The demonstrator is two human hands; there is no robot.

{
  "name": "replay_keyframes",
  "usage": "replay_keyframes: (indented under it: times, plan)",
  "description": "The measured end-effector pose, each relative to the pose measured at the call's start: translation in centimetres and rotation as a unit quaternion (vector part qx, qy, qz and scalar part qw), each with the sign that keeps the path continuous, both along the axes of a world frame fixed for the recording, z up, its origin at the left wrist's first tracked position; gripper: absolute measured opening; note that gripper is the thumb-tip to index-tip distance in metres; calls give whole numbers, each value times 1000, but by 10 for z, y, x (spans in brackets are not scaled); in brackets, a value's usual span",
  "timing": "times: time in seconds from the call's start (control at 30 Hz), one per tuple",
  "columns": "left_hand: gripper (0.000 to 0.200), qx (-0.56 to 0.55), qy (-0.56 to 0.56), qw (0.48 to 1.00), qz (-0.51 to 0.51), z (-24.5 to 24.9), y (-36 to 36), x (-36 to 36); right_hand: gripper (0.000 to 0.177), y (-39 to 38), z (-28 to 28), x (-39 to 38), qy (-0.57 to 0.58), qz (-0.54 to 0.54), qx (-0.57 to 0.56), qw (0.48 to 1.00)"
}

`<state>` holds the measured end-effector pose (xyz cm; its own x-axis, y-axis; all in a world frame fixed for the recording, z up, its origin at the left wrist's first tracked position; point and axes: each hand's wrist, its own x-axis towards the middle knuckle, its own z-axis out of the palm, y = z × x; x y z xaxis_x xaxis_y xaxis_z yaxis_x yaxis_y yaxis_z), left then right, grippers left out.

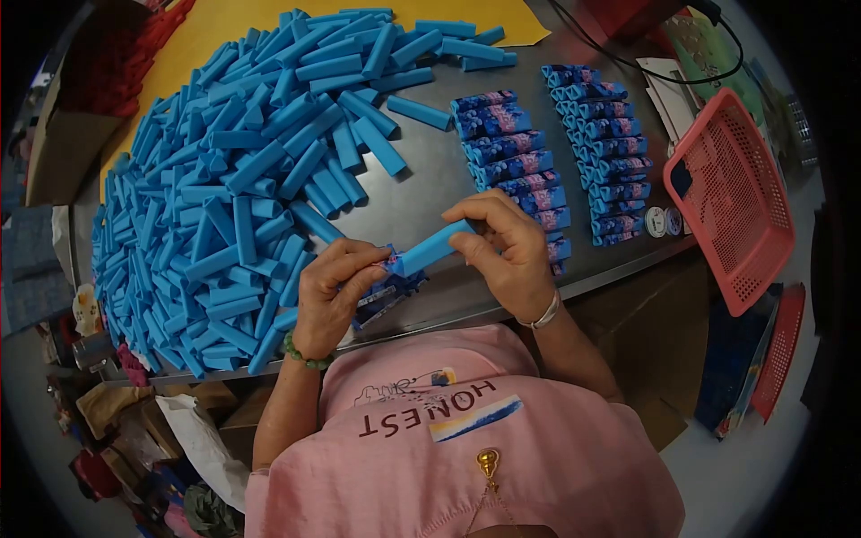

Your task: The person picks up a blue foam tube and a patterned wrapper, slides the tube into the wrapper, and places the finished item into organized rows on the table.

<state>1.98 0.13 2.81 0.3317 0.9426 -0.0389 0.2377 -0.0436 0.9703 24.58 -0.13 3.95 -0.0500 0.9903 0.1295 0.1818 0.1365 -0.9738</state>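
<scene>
My right hand (507,255) pinches the right end of a bright blue foam strip (433,249). The strip's other end meets a small dark-blue and purple patterned fabric sleeve (409,282), which my left hand (337,289) grips between thumb and fingers. How far the foam sits inside the fabric is hidden. More patterned fabric lies below, near the table edge. Left of my hands, a large heap of loose blue foam strips (242,179) covers the metal table (408,179). Beyond my right hand, a row of patterned fabric-covered pieces (520,166) lies side by side.
A second row of covered pieces (614,157) lies farther right, with small round tins (656,221) beside it. A pink perforated basket (731,202) juts out at the table's right end. Yellow sheeting (511,22) lies at the back. A cardboard box (76,117) stands left.
</scene>
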Motion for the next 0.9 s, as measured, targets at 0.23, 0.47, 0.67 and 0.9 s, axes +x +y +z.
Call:
replay_keyframes:
  times: [0.23, 0.47, 0.67, 0.9]
  plan:
    - [21, -66, -34, 997, 21, 5, 1, 2, 18, 2, 0, -1, 46, -39, -4, 998]
    - [18, -252, -185, 950, 23, -1, -1, -4, 19, 5, 2, 4, 156, 37, -108, 981]
    - [17, -253, -170, 951, 52, 0, 1, -1, 18, 5, -1, 6, 85, 16, 10, 996]
    - [21, -273, -233, 933, 22, -3, -1, 1, 19, 6, -7, 12, 257, 46, -197, 945]
